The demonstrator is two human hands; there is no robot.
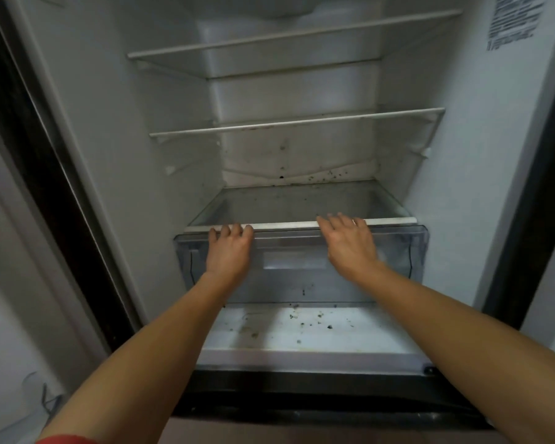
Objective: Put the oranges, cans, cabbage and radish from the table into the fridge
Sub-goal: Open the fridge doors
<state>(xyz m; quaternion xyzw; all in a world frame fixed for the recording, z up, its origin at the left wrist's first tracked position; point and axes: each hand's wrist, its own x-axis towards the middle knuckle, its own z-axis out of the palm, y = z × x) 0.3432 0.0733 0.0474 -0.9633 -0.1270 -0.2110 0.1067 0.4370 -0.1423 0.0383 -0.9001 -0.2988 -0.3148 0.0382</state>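
Your left hand (pixel 229 251) has its fingers curled over the top front lip of the drawer (pixel 302 267), gripping it; your right hand (pixel 350 243) lies flatter, fingers spread and resting on the same lip where it meets the white edge of the glass cover (pixel 295 224), more pressing than gripping. Neither holds any food. The oranges, cans, cabbage and radish are out of view, so presumably they sit on the table behind you.

The grip is lopsided. If you pull the drawer with only the left hand hooked, it may skew on its runners and jam, or the right fingers may get pinched under the cover. The drawer looks slightly out already; yank it and it could tip off the front.

Nearest you, the fridge floor (pixel 302 328) below the drawer is bare but speckled with crumbs. The side walls stand close on left and right of the drawer. Farther back, the cover, the middle shelf (pixel 295 123) and the top shelf (pixel 289 36) all stand empty, giving plenty of room.
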